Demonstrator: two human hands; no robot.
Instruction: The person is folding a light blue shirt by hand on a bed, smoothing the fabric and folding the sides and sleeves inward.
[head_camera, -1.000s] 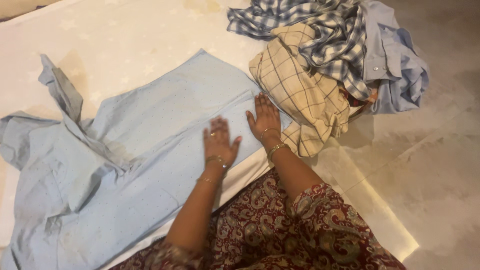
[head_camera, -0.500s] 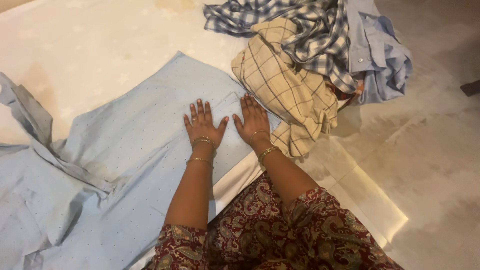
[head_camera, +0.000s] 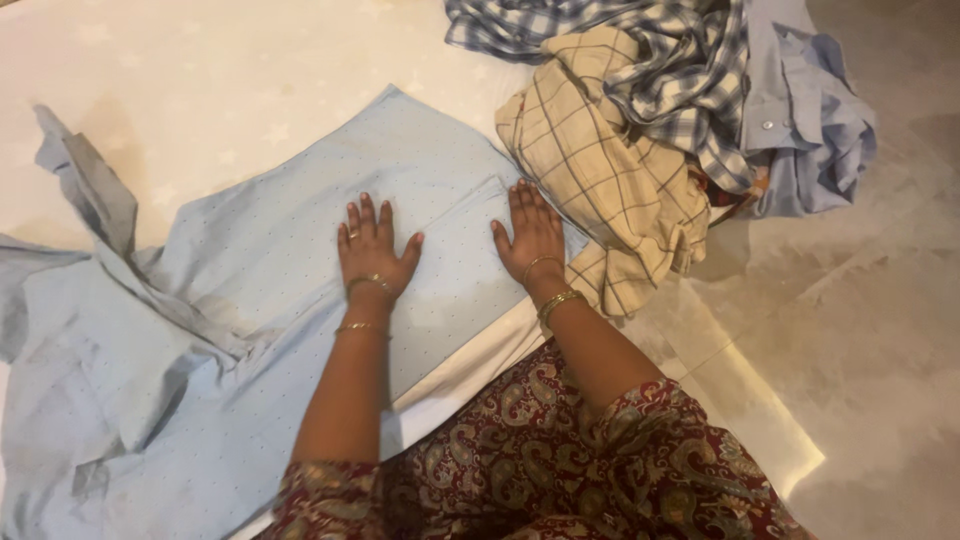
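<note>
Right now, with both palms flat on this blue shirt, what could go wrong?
The heap of crumpled shirts touches the blue shirt beside the right hand; the checked cream shirt might slide onto it. The sleeve end left of the left hand lies bunched, so creases may remain.

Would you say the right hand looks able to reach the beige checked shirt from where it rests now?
Probably yes: the right hand lies flat on the light blue shirt, right beside the beige checked shirt, with nothing between them.
</note>
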